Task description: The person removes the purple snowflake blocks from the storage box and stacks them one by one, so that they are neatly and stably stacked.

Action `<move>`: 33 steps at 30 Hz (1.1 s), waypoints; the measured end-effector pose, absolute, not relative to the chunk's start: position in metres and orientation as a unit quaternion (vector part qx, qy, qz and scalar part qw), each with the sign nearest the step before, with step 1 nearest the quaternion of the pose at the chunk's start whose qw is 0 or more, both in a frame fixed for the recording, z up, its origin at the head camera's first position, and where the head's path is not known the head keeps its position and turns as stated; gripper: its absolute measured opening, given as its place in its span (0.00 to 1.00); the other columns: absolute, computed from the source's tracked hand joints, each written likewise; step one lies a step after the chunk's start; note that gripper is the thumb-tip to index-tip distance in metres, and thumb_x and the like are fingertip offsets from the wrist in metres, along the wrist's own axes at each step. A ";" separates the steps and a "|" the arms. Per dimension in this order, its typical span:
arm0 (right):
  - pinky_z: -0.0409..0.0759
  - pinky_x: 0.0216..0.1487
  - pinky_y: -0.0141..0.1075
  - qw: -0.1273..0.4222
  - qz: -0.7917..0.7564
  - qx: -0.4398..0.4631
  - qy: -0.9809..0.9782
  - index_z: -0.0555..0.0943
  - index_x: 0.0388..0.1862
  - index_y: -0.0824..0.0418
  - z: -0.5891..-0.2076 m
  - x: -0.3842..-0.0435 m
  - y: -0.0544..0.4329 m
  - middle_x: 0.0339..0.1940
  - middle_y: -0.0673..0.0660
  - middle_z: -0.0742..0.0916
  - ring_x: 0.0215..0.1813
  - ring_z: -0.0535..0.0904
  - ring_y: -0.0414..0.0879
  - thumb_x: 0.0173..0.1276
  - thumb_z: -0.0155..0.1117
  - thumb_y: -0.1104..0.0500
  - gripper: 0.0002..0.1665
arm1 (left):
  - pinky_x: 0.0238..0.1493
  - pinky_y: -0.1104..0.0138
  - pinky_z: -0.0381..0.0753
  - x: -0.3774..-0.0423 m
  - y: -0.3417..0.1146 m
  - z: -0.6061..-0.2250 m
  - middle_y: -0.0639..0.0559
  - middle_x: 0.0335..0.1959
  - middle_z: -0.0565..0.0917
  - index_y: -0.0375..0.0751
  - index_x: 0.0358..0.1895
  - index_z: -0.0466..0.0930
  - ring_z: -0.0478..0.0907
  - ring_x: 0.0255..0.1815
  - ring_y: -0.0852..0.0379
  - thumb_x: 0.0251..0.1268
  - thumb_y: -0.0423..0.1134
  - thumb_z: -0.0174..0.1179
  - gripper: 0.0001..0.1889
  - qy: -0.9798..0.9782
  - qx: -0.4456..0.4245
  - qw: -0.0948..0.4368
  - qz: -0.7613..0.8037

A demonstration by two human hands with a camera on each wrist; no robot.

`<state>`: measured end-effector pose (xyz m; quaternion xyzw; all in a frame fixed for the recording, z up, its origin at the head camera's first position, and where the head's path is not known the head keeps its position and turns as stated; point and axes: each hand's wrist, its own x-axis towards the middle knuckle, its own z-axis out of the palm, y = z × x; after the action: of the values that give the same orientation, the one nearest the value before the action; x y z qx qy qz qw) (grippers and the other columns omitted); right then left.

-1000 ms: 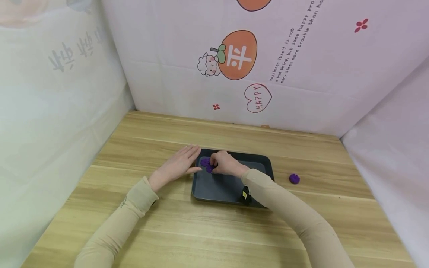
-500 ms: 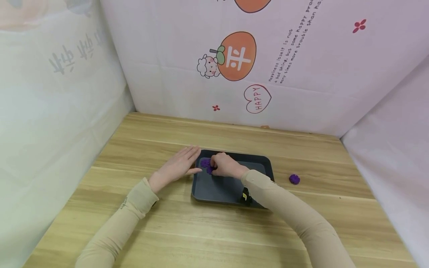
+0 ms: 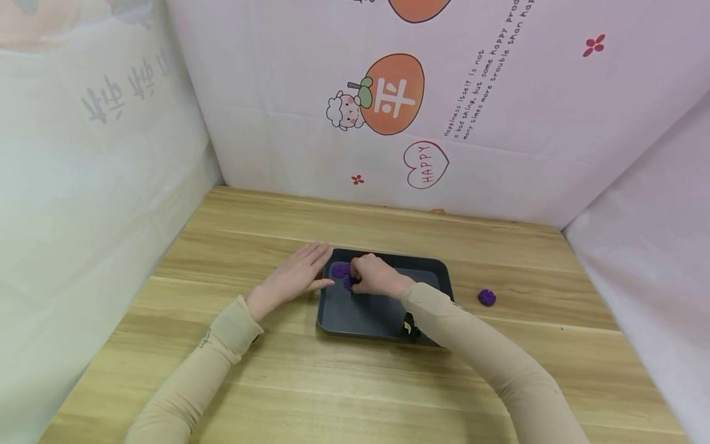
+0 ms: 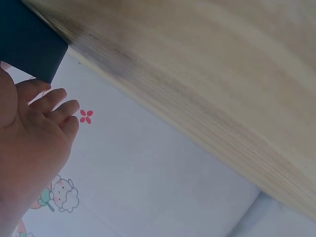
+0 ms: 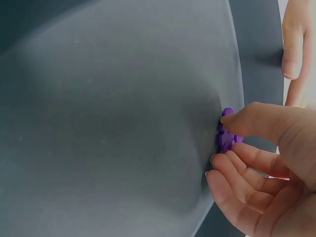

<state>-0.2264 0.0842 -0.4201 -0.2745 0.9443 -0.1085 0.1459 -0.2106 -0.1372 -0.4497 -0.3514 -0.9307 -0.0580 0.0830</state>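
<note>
Toward the left end of a dark grey tray (image 3: 360, 317) lie purple notched discs (image 3: 339, 271). My right hand (image 3: 378, 275) reaches across the tray and pinches a purple notched disc (image 5: 226, 133) between thumb and fingers. In the right wrist view its thumb lies over the disc, and its other fingers curl below it; part of the disc is hidden behind them. My left hand (image 3: 296, 271) rests at the tray's left rim, fingers straight and thumb pointing toward the discs. In the left wrist view the left hand's fingertips (image 4: 58, 95) are right at the tray's corner.
Another purple disc (image 3: 487, 297) lies on the wooden table (image 3: 288, 388) right of the tray. A black device with a yellow mark (image 3: 410, 327) sits under the right sleeve. Printed white cloth (image 3: 277, 148) walls the table's back and sides.
My right hand has shifted very slightly right with the pinched disc. The left hand stays at the tray's rim, and the loose disc on the table has not moved.
</note>
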 end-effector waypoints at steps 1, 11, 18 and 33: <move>0.87 0.44 0.37 0.147 -0.110 -0.274 0.944 0.82 0.46 0.65 -0.420 -0.227 0.085 0.43 0.59 0.88 0.41 0.84 0.45 0.63 0.72 0.60 0.15 | 0.79 0.52 0.62 -0.210 -0.137 -0.450 0.37 0.75 0.66 0.33 0.74 0.62 0.62 0.77 0.41 0.73 0.58 0.53 0.38 -0.931 -0.351 0.082 -0.058; 0.86 0.41 0.36 0.147 -0.119 -0.284 0.940 0.80 0.47 0.63 -0.422 -0.227 0.089 0.41 0.58 0.87 0.39 0.83 0.45 0.63 0.72 0.61 0.15 | 0.80 0.51 0.61 -0.210 -0.137 -0.449 0.36 0.75 0.66 0.32 0.74 0.62 0.62 0.77 0.40 0.72 0.59 0.54 0.39 -0.931 -0.350 0.081 -0.061; 0.86 0.42 0.37 0.147 -0.111 -0.287 0.940 0.81 0.48 0.63 -0.423 -0.227 0.089 0.42 0.59 0.87 0.40 0.83 0.46 0.63 0.72 0.61 0.16 | 0.80 0.52 0.61 -0.210 -0.136 -0.449 0.36 0.75 0.65 0.32 0.75 0.61 0.61 0.78 0.41 0.73 0.59 0.52 0.38 -0.933 -0.348 0.074 -0.063; 0.86 0.38 0.34 0.155 -0.105 -0.278 0.942 0.84 0.46 0.68 -0.420 -0.227 0.087 0.38 0.59 0.89 0.33 0.81 0.41 0.61 0.72 0.61 0.16 | 0.80 0.53 0.62 -0.210 -0.137 -0.449 0.37 0.75 0.66 0.33 0.74 0.63 0.62 0.77 0.42 0.73 0.59 0.52 0.38 -0.931 -0.351 0.086 -0.053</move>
<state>-0.2269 0.0866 -0.4200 -0.2775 0.9424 -0.1046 0.1545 -0.2104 -0.1369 -0.4492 -0.3514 -0.9307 -0.0535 0.0861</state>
